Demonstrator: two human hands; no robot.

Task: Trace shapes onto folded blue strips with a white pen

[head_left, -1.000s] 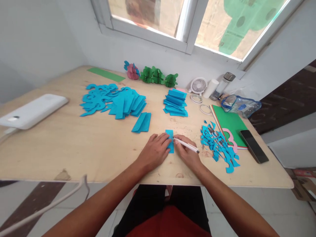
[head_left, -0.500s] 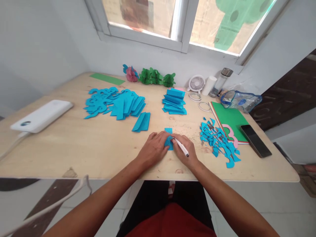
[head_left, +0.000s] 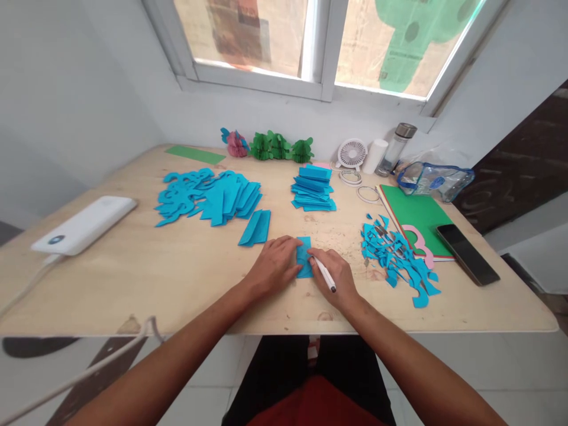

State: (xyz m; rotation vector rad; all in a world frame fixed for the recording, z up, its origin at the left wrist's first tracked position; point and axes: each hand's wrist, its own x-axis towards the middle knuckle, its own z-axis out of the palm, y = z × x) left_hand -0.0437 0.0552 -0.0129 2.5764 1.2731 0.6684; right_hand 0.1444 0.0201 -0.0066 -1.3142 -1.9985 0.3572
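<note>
1. Your blue paper [head_left: 305,253] lies flat on the table [head_left: 177,284], between your hands
2. It looks light and easy to bend or tear, so press gently near its edges
3. Your left hand [head_left: 271,267] rests loosely on its left side; your right hand [head_left: 339,277] pinches the white pen [head_left: 325,275]
4. Compared with a second ago, the pen's back end points more toward you

Bright daylight enters through the window [head_left: 248,35] at the top, whose panes look washed out beside the grey-white wall [head_left: 119,100]. Shadows on the wooden table [head_left: 186,284] are soft and faint. Wide-angle distortion stretches the outer edges, and fine detail looks slightly smeared.
</note>
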